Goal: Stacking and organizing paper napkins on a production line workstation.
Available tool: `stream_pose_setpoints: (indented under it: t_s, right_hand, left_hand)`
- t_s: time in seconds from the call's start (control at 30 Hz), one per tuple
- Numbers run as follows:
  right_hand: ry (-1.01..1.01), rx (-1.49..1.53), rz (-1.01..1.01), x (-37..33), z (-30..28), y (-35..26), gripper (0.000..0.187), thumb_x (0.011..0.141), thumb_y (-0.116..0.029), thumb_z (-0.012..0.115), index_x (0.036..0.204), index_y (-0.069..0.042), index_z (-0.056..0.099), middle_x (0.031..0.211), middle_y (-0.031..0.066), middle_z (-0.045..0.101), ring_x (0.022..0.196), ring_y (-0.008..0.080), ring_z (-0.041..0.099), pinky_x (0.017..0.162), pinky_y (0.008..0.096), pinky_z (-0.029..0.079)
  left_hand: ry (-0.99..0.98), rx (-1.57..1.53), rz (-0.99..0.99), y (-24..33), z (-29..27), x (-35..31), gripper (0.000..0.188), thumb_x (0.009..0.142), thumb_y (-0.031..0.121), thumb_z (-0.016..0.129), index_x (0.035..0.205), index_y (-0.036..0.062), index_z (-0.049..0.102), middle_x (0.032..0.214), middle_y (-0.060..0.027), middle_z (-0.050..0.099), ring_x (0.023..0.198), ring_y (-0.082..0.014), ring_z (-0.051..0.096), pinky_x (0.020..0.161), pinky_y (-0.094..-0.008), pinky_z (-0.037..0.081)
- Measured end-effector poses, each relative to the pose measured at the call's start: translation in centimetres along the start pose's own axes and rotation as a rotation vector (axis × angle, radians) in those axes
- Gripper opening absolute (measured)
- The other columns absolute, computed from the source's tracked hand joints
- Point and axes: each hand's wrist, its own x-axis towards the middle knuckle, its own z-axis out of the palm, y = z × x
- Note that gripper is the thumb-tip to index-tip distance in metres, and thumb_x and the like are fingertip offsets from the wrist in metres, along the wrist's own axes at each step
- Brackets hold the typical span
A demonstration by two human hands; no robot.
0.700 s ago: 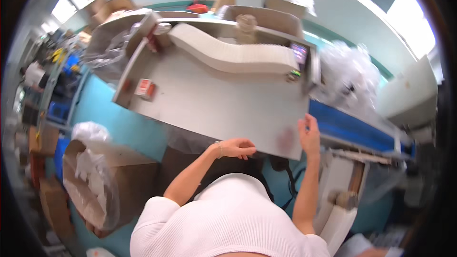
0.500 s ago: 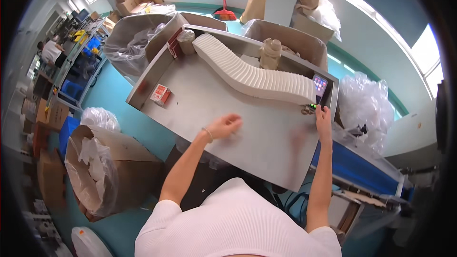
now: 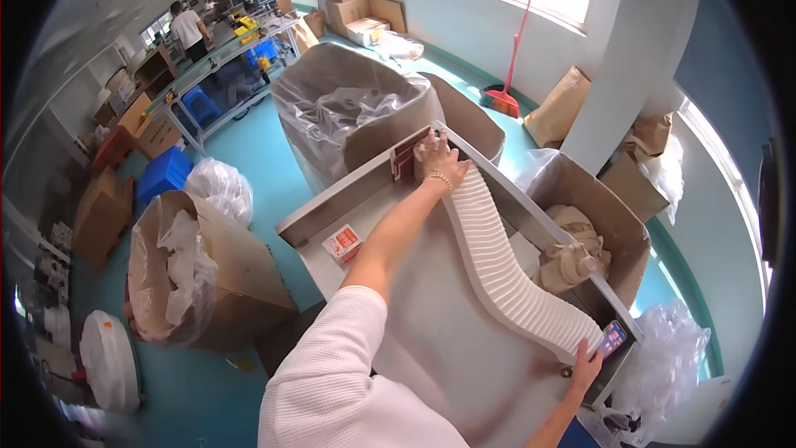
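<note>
A long curved row of thin white pieces (image 3: 506, 270), packed face to face, runs across the metal tray table (image 3: 423, 348). My left hand (image 3: 439, 162) reaches to its far end, fingers curved over a cylindrical container (image 3: 420, 168) and mostly hiding it. At the near right end, my right hand (image 3: 587, 369) has its bent fingers against the last pieces of the row. Beside that hand a phone (image 3: 613, 338) leans by the tray wall, and a small dark ring-shaped item (image 3: 566, 372) lies close by. A red and white box (image 3: 342, 244) is left of my left forearm.
A tan wrapped bundle (image 3: 569, 265) sits at the tray's raised back wall. Lined cartons surround the table: one (image 3: 390, 141) behind, one (image 3: 240, 282) at left. Clear plastic bags (image 3: 663, 357) heap at right. Another person (image 3: 189, 29) stands far off by a bench.
My left hand has gone from above the tray's middle to the row's far end. My right hand stays at the near end. The view has swung left.
</note>
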Motion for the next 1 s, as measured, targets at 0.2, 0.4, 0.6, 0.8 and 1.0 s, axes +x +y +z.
stream_pose_setpoints:
  t_s: [0.2, 0.4, 0.6, 0.8, 1.0]
  right_hand:
    - [-0.181, 0.005, 0.153, -3.1, -2.0, -0.8, 0.054, 0.088, -0.032, 0.071, 0.122, 0.004, 0.052, 0.112, 0.0127, 0.061, 0.102, 0.021, 0.056, 0.092, 0.0331, 0.044]
    - [-0.221, -0.196, 0.013, -3.2, 1.6, -6.1, 0.095, 0.077, -0.034, 0.079, 0.143, 0.008, 0.026, 0.134, 0.0259, 0.046, 0.128, 0.0333, 0.043, 0.109, 0.0388, 0.033]
    - [-0.128, -0.434, 0.105, -5.3, 8.2, -10.6, 0.098, 0.064, -0.037, 0.074, 0.141, 0.005, 0.031, 0.136, 0.0279, 0.046, 0.127, 0.0417, 0.043, 0.108, 0.0461, 0.036]
    - [-0.23, -0.42, 0.311, -14.5, 2.0, -9.7, 0.102, 0.062, -0.036, 0.072, 0.143, 0.003, 0.024, 0.13, 0.0243, 0.047, 0.122, 0.0413, 0.042, 0.099, 0.0626, 0.036]
    - [-0.117, -0.099, 0.426, -19.8, -6.7, -4.1, 0.079, 0.08, -0.038, 0.074, 0.138, 0.002, 0.037, 0.12, 0.0208, 0.059, 0.106, 0.0312, 0.059, 0.092, 0.0365, 0.046]
  left_hand:
    - [-0.136, -0.148, -0.054, -0.3, -1.2, -1.3, 0.062, 0.091, 0.063, 0.044, 0.109, 0.0111, 0.073, 0.158, -0.0181, 0.014, 0.146, -0.0411, -0.006, 0.113, -0.0606, 0.002]
    - [0.214, -0.1, 0.249, 2.6, -1.1, -5.6, 0.082, 0.073, 0.074, 0.06, 0.088, -0.0069, 0.066, 0.105, -0.0235, 0.062, 0.113, -0.0388, 0.051, 0.095, -0.0505, 0.037]
    - [0.094, 0.19, 0.01, 0.3, -2.5, -9.4, 0.079, 0.078, 0.079, 0.048, 0.082, 0.002, 0.064, 0.087, -0.0176, 0.065, 0.084, -0.0352, 0.063, 0.07, -0.0492, 0.045]
    - [-0.003, 0.164, -0.089, -2.1, -4.0, -20.8, 0.087, 0.079, 0.08, 0.045, 0.109, -0.0013, 0.059, 0.112, -0.0225, 0.062, 0.112, -0.0397, 0.055, 0.099, -0.0613, 0.028]
    - [-0.211, 0.217, -0.384, -5.1, -11.2, -30.1, 0.097, 0.08, 0.082, 0.042, 0.125, -0.0027, 0.053, 0.13, -0.0246, 0.055, 0.124, -0.0404, 0.049, 0.106, -0.0617, 0.021]
